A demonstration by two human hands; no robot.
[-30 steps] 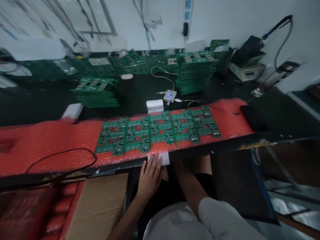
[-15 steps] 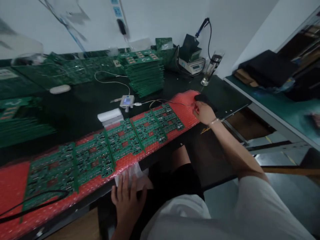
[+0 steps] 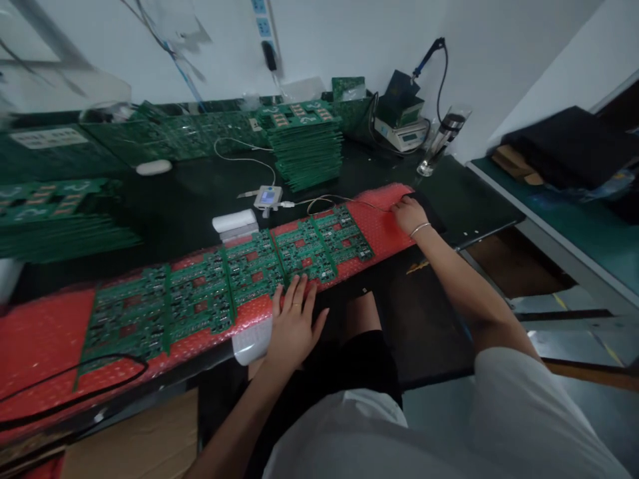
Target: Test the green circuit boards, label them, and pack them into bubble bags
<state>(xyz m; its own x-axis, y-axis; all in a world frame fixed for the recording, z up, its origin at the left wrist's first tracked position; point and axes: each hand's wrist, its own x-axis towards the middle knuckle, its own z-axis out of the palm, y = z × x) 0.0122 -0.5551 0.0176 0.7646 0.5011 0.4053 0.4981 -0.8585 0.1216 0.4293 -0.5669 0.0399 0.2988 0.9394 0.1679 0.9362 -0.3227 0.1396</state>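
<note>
Circuit boards: in a row on red bubble wrap; likely light, stiff, fragile; best held by edges.
Left hand: fingers spread, over the wrap's near edge.
Right hand: at the wrap's right end, by thin cable, probably limp; cannot tell whether pinching.

a blurred board stack is cut off at left, and a cable ends hidden at the right hand.

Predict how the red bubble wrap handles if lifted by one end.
The red bubble wrap probably bends easily, given its wavy far edge. It's likely light for its size, since the dimpled surface suggests air pockets. Circuit boards lying on it would probably slide.
</note>
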